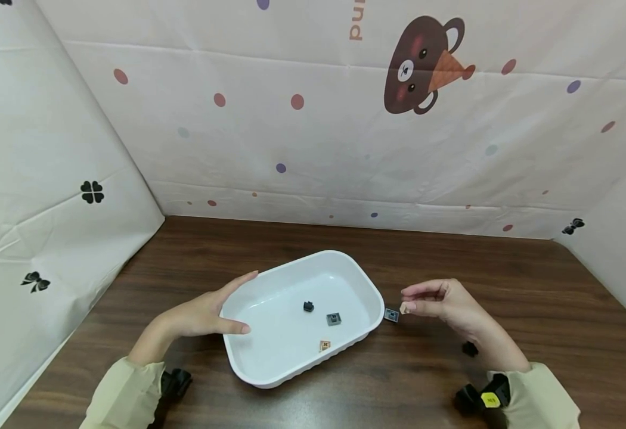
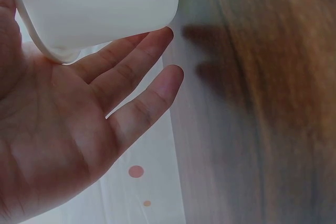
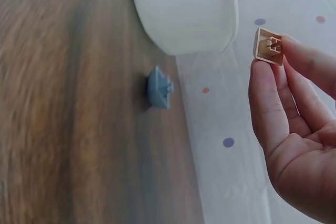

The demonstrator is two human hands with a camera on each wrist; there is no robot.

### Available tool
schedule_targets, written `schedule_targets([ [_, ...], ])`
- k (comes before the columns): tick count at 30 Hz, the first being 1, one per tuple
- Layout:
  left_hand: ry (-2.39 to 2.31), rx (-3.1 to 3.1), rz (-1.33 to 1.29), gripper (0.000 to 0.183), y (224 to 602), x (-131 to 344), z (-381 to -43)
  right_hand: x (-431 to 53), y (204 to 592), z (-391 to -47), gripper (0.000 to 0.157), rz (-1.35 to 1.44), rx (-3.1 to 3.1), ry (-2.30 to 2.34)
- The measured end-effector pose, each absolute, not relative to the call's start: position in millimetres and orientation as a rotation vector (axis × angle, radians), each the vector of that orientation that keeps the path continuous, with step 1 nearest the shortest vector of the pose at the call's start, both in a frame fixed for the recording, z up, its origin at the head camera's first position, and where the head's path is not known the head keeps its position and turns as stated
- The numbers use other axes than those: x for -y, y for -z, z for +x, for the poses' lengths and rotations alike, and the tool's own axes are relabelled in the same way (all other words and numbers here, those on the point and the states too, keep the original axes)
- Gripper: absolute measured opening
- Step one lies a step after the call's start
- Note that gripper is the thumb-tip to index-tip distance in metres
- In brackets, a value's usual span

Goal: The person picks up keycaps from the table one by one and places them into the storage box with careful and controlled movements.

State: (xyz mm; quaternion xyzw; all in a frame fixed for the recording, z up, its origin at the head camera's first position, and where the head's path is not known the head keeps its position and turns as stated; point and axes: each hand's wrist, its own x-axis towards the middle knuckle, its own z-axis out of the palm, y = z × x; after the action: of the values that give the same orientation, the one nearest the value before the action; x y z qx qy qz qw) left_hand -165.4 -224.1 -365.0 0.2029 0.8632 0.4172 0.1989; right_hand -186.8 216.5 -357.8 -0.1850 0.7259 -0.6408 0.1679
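A white plastic tub [image 1: 278,363] rests on the table, its long side slanting. My left hand [image 1: 211,313] holds the tub's left end, thumb over the rim inside and fingers against the outer wall [image 2: 105,9]. Inside the tub lie a small black keycap [image 1: 308,306], a grey keycap [image 1: 334,319] and an orange-beige keycap [image 1: 325,345]. My right hand [image 1: 447,304], raised right of the tub, pinches a beige keycap [image 3: 269,46] between thumb and fingertips, its hollow underside showing in the right wrist view. A blue-grey keycap [image 3: 159,88] lies on the table between that hand and the tub.
A small black piece [image 1: 470,348] lies on the dark wood table [image 1: 420,387] beside the right wrist. White printed sheets [image 1: 334,143] stand behind the table and at both sides. Each wrist wears a black camera mount.
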Motion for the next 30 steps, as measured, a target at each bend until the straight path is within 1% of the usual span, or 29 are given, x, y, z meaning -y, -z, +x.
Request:
schedule_targets([
  [12,-1.17,-2.405,0.591,0.093,362,225,-165,-209,348,-181,0.027,-0.588,-2.02,1.901],
  [17,-1.17,-2.404,0.598,0.093,362,225,-165,-205,342,-180,0.028,-0.541,-2.087,1.88],
  [23,-1.175,-2.399,0.605,0.093,363,225,-165,-201,338,-179,0.024,-0.515,-2.118,1.876],
  [30,-1.176,-2.396,0.613,0.092,363,225,-164,-195,336,-180,0.023,-0.493,-2.171,1.862],
])
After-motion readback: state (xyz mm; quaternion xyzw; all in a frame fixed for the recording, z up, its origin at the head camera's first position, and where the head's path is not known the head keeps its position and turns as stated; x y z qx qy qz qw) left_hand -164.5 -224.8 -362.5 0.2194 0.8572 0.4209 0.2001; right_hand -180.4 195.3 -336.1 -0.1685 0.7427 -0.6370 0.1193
